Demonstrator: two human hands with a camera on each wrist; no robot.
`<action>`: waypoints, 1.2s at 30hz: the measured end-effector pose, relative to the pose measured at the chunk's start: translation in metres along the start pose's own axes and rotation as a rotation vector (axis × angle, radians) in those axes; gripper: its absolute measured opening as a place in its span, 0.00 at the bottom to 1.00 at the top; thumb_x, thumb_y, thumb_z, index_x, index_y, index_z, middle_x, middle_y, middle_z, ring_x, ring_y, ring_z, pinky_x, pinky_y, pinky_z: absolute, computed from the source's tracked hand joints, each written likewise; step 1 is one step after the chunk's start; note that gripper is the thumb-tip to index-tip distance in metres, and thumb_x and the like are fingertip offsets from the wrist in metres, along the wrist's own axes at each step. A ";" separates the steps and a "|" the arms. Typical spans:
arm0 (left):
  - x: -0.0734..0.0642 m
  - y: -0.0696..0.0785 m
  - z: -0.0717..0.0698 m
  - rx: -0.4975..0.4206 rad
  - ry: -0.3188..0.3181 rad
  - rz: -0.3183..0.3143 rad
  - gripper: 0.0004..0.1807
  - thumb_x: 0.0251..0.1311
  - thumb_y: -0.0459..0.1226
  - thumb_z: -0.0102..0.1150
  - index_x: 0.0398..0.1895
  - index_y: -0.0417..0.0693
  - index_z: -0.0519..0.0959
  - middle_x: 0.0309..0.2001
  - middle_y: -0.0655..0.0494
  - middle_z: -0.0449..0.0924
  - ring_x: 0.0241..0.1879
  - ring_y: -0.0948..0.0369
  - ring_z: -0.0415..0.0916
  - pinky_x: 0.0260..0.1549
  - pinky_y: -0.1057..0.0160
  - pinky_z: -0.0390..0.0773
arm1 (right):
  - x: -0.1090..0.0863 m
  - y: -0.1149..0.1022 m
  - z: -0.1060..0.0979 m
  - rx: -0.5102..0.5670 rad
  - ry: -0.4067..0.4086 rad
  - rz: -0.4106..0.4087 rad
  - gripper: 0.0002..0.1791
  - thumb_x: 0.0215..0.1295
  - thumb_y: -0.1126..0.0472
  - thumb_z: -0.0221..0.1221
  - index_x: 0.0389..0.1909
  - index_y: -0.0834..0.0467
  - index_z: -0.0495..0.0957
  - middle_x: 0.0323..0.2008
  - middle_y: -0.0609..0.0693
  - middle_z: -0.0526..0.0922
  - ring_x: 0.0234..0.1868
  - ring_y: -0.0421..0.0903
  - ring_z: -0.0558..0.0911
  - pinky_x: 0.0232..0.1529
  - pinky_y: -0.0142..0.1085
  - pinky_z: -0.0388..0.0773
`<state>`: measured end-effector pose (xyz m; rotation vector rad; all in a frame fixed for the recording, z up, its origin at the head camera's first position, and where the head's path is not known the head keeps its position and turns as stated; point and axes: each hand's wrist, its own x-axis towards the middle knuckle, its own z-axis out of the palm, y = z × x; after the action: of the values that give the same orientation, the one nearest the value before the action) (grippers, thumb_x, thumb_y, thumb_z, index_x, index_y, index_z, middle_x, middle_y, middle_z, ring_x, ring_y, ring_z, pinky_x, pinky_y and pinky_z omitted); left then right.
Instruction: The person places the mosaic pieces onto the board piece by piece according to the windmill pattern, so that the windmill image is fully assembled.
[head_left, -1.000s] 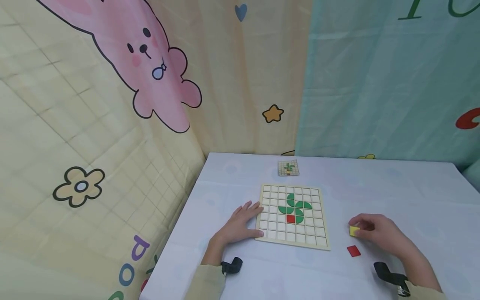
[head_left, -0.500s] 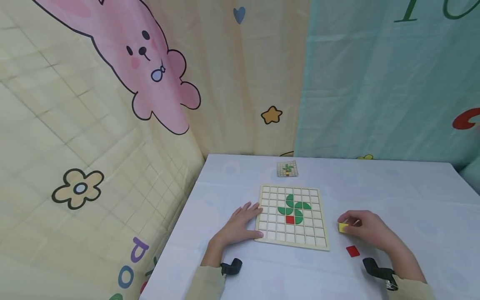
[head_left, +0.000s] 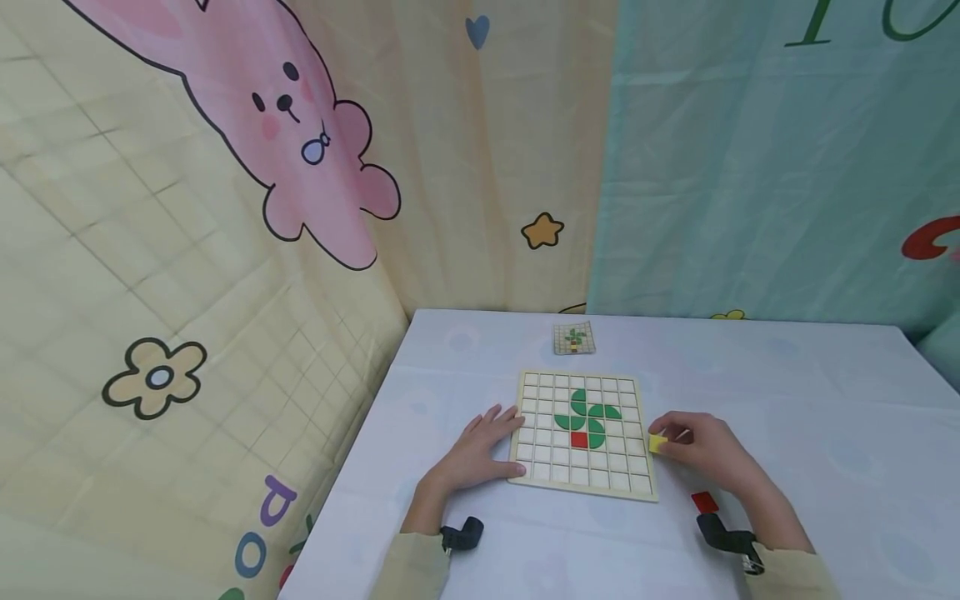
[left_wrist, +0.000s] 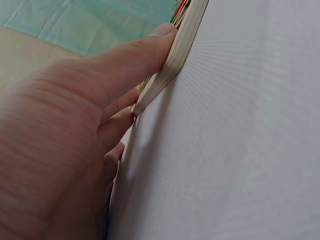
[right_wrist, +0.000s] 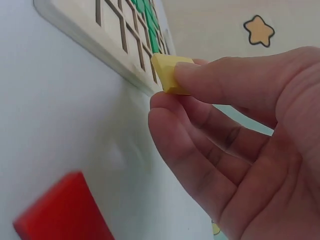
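Note:
My right hand [head_left: 705, 448] pinches a yellow square tile [head_left: 657, 443] between thumb and fingers, just off the right edge of the wooden grid board [head_left: 540, 472]. In the right wrist view the yellow tile [right_wrist: 169, 74] overlaps the board's edge. Green quarter-round pieces [head_left: 578, 404] form a pinwheel in the board's middle, and a red square tile [head_left: 579, 439] sits in a cell below them. My left hand [head_left: 472, 454] rests at the board's left edge with fingers spread. The left wrist view shows its thumb [left_wrist: 145, 52] against the board's rim [left_wrist: 182, 47].
A loose red tile [head_left: 705, 502] lies on the white table [head_left: 825, 400] by my right wrist. Behind the board lies a small card [head_left: 573, 338] printed with a grid and a pinwheel pattern. Printed curtains [head_left: 480, 167] stand along the back and left.
My right hand has moved left and slightly away from me with the yellow tile, from near the loose red tile to the board's right edge. The left hand stays put.

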<state>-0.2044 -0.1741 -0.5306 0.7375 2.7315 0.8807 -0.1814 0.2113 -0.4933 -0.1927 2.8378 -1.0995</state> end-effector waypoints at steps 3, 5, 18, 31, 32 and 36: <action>0.000 0.001 0.000 -0.001 -0.004 -0.007 0.47 0.57 0.62 0.66 0.78 0.61 0.62 0.79 0.66 0.50 0.79 0.57 0.36 0.76 0.48 0.39 | 0.002 -0.005 0.005 0.012 0.012 -0.005 0.11 0.60 0.66 0.68 0.44 0.55 0.85 0.36 0.49 0.81 0.38 0.49 0.79 0.35 0.38 0.80; 0.000 0.001 0.000 0.002 -0.006 -0.012 0.47 0.56 0.62 0.66 0.78 0.61 0.62 0.79 0.66 0.50 0.79 0.58 0.36 0.76 0.48 0.39 | 0.004 -0.008 0.007 0.018 0.018 -0.006 0.12 0.59 0.66 0.68 0.44 0.55 0.85 0.36 0.49 0.81 0.38 0.49 0.79 0.35 0.38 0.80; 0.001 0.000 -0.001 0.011 -0.009 -0.009 0.47 0.57 0.62 0.65 0.78 0.62 0.61 0.79 0.65 0.50 0.79 0.58 0.36 0.76 0.48 0.39 | 0.012 -0.025 0.018 0.052 0.024 -0.009 0.11 0.60 0.66 0.68 0.44 0.54 0.85 0.36 0.49 0.80 0.38 0.49 0.78 0.37 0.37 0.81; 0.000 -0.001 -0.001 0.010 -0.011 -0.001 0.47 0.57 0.62 0.66 0.78 0.60 0.62 0.79 0.66 0.50 0.79 0.60 0.36 0.76 0.50 0.39 | 0.016 -0.036 0.026 0.101 0.008 -0.040 0.11 0.60 0.66 0.68 0.44 0.55 0.85 0.36 0.48 0.81 0.37 0.48 0.78 0.37 0.37 0.81; 0.001 -0.001 -0.001 0.010 -0.010 0.001 0.47 0.57 0.62 0.66 0.78 0.60 0.62 0.79 0.66 0.50 0.79 0.60 0.36 0.76 0.50 0.39 | 0.016 -0.037 0.027 0.105 0.007 -0.043 0.11 0.60 0.66 0.68 0.44 0.55 0.85 0.36 0.48 0.81 0.37 0.48 0.78 0.38 0.37 0.81; 0.000 -0.002 -0.001 0.007 -0.011 0.002 0.47 0.57 0.62 0.66 0.78 0.59 0.62 0.79 0.66 0.51 0.79 0.60 0.36 0.76 0.50 0.39 | 0.017 -0.040 0.028 0.110 -0.001 -0.064 0.10 0.60 0.67 0.67 0.43 0.54 0.85 0.36 0.48 0.81 0.36 0.47 0.79 0.38 0.38 0.80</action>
<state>-0.2057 -0.1755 -0.5310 0.7446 2.7263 0.8656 -0.1908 0.1610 -0.4882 -0.2777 2.7785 -1.2633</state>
